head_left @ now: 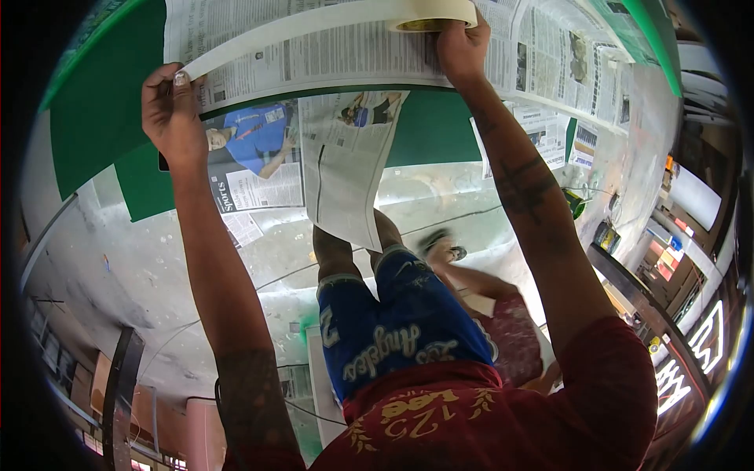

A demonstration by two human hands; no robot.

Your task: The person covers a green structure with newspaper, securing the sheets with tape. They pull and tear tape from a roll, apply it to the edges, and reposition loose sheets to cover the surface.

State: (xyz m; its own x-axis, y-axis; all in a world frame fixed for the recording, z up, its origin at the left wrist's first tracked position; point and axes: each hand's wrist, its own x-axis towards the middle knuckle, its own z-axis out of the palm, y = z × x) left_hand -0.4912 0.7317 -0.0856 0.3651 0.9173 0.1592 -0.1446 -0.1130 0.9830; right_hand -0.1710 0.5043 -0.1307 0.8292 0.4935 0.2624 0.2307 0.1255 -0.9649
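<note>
Between my two hands a strip of pale masking tape (290,33) is stretched over newspaper sheets (330,59) that lie on a green surface (432,129). My left hand (174,110) pinches the strip's free end between thumb and fingers, at the newspaper's left edge. On the other side, my right hand (463,47) grips the tape roll (436,17), its fingers partly hidden by the roll. Below the strip hang more newspaper pages, one with a figure in blue (255,140) and a mostly blank one (342,180) reaching down near my legs.
Another person in a dark red shirt (514,337) is low beside my legs, an arm blurred. A yellow-green object (577,204) lies on the floor at the right. Dark beams (122,400) stand at the lower left. Thin cables cross the floor.
</note>
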